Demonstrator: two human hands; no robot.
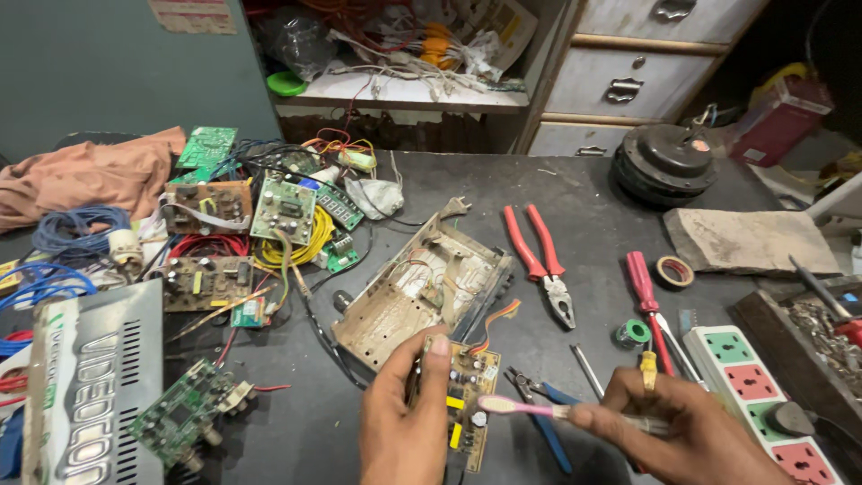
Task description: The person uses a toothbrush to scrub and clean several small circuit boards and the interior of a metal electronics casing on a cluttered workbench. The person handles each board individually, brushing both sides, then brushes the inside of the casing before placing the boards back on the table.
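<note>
Left hand [406,422] grip clamps circuit board [467,395]; right hand [682,431] pinches toothbrush [539,410] (bristles on board).

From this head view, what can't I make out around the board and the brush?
- Circuit board: left part hidden behind the left hand; lower end near the frame edge.
- Toothbrush: handle end hidden inside the right hand.
- Blue-handled pliers: jaws partly under the toothbrush.

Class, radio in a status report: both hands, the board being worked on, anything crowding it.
Left hand grips small circuit board. Right hand holds pink toothbrush, head on the board. Blue-handled cutters lie just beneath; open metal chassis close behind.
</note>
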